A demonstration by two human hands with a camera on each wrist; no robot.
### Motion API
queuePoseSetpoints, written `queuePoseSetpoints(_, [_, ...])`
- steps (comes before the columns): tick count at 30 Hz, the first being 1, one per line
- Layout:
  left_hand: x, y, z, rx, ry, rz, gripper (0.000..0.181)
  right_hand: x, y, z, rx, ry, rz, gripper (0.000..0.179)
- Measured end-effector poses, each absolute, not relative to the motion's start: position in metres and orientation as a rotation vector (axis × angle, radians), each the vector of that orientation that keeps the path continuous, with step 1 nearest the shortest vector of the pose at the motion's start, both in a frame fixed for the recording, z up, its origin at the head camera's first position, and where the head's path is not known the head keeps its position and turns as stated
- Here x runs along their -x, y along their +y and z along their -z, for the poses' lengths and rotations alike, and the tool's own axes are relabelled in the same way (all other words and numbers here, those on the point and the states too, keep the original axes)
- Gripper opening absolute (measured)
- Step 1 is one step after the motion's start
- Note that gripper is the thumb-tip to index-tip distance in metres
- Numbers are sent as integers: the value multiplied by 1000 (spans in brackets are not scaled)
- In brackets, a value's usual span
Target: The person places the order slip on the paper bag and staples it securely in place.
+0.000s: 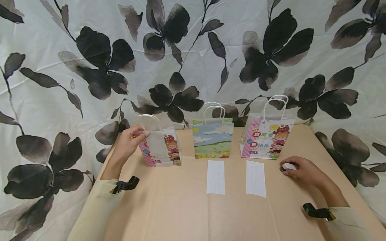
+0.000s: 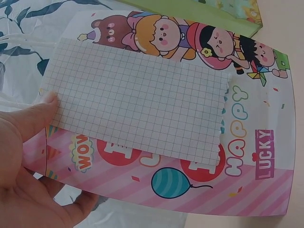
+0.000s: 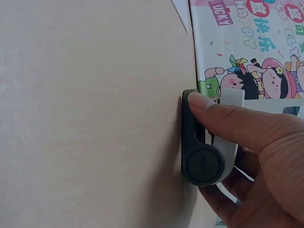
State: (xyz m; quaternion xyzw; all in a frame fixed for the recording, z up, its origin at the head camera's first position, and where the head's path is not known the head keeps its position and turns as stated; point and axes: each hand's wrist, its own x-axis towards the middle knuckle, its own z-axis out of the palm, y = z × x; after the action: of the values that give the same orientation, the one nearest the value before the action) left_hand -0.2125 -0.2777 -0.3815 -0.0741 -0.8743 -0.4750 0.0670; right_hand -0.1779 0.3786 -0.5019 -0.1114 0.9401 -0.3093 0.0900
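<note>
On the left, my left hand [image 1: 131, 140] pinches the upper edge of a pink-and-white cartoon paper gift bag [image 1: 172, 150]. A strip of grid paper [image 2: 137, 99] lies against that bag's front, with the left thumb over its top end. My right hand [image 1: 307, 171] holds a small dark-grey and white stapler [image 3: 203, 164] near the table surface, thumb on the dark side and fingers around the white side. That stapler is just in front of the right-hand cartoon gift bag [image 1: 265, 140]. In the head view the hand partly covers the stapler.
A gift bag with a meadow picture [image 1: 212, 142] stands in the middle, handles up. Two more strips of grid paper, a left one [image 1: 215, 177] and a right one [image 1: 256, 179], lie flat on the wooden table [image 1: 193, 214]. Behind hangs a white cloth [image 1: 217, 80] with dark flowers.
</note>
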Motion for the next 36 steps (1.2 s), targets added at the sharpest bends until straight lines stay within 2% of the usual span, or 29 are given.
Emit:
queuePoseSetpoints(25, [212,-277,381,240,-2640,1450,26,179,395,494,328,2649,1007,34])
queuePoseSetpoints(32, [214,-279,383,219,-2658,1419,26,177,393,492,302,2613,974,50])
queuePoseSetpoints(36, [211,-275,378,221,-2659,1411,25,175,392,492,294,2598,966,51])
